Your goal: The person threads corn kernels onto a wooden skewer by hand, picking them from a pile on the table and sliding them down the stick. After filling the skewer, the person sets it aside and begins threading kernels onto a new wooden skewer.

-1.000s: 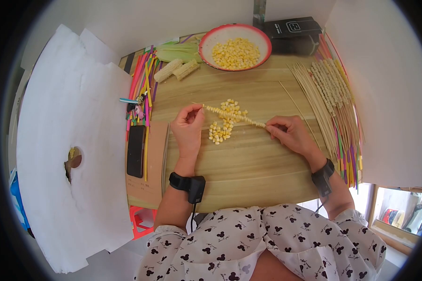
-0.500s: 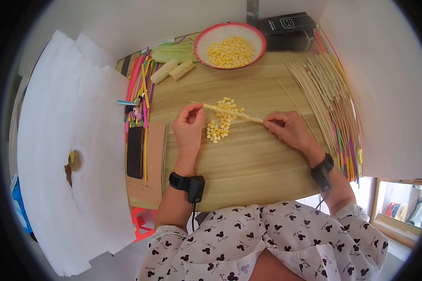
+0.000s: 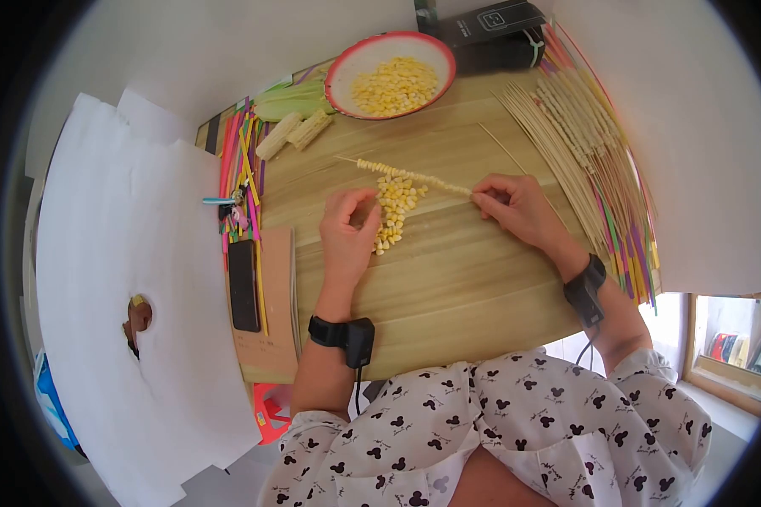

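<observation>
My right hand (image 3: 516,207) pinches the right end of a thin wooden skewer threaded with corn kernels (image 3: 414,177). The skewer slants up to the left, its bare tip pointing away from me. Beneath and beside it lies a small pile of loose yellow corn kernels (image 3: 395,203) on the wooden table (image 3: 448,279). At the pile's left edge is my left hand (image 3: 349,224), off the skewer, fingers curved with a gap between thumb and forefinger. No kernel shows clearly in it.
A red-rimmed bowl of kernels (image 3: 393,84) stands at the back beside corn husks (image 3: 287,101) and two bare cobs (image 3: 294,133). Skewers, some threaded (image 3: 579,118), lie right. Colored strips (image 3: 243,160), a phone (image 3: 244,286) and a cardboard folder (image 3: 271,346) lie left. A black box (image 3: 490,38) is behind.
My left hand has let go of the skewer's left end and moved down to the loose kernels. My right hand still holds the skewer. The whole view has shifted slightly.
</observation>
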A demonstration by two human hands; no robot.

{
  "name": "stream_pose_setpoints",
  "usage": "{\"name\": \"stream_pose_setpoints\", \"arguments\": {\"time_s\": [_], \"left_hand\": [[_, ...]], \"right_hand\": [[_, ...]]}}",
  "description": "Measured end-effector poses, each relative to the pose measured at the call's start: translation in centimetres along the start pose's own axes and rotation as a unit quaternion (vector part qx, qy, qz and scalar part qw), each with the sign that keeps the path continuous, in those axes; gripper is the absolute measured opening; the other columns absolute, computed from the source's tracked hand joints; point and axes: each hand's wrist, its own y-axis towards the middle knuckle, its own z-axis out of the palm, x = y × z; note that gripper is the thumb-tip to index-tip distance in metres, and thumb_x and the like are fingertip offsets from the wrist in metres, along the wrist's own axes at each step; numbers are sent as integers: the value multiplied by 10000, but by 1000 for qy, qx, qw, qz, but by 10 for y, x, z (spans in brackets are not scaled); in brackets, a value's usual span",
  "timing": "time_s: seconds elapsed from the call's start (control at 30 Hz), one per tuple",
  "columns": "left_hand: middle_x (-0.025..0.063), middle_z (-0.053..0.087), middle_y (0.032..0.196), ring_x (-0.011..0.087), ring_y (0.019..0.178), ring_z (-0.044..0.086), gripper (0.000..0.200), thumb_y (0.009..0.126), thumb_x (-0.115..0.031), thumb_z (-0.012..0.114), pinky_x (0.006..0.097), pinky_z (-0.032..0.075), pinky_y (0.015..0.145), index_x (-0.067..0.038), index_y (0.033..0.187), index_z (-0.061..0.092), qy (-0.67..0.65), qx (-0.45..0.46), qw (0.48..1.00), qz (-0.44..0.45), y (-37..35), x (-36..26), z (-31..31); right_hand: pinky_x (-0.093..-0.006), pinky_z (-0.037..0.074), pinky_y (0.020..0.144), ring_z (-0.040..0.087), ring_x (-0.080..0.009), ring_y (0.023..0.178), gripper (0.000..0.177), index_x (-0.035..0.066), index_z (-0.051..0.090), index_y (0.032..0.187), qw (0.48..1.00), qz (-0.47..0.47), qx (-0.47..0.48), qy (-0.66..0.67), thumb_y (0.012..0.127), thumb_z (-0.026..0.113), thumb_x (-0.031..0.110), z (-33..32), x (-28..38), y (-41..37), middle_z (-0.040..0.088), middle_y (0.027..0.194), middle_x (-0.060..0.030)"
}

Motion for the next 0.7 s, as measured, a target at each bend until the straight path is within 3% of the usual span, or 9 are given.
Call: {"name": "stream_pose_setpoints", "arguments": {"time_s": [0.07,0.27,0.47,0.7], "left_hand": [[42,600,919,145,812,572,216,799,27,663,262,466,771,-29,1008,676,35,8,999,40,0,-1,2],[63,601,863,152,802,580,148,793,15,662,274,474,737,-17,937,668,93,4,995,30,1,0,1],[31,619,795,98,683,569,93,829,-10,659,235,473,640,-2,921,654,74,-31,996,-30,0,9,-1],[-2,635,818,57,698,552,136,878,-24,626,212,459,643,-6,1000,682,36,-65,996,-40,2,20,-10]], "right_hand": [[-210,466,591,574,-47,639,123,-27,655,901,1000,-2,4,3,917,633,93,0,-1,0,628,701,2],[-210,464,596,567,-48,636,114,-24,648,886,1000,-13,11,7,908,633,86,0,-6,1,624,691,3],[-219,460,590,562,-51,629,111,-24,650,887,1000,-19,9,-3,900,632,85,0,-10,2,624,670,-1],[-222,456,590,556,-52,625,108,-24,652,893,999,-44,12,6,899,632,81,1,-14,3,621,669,-1]]}}
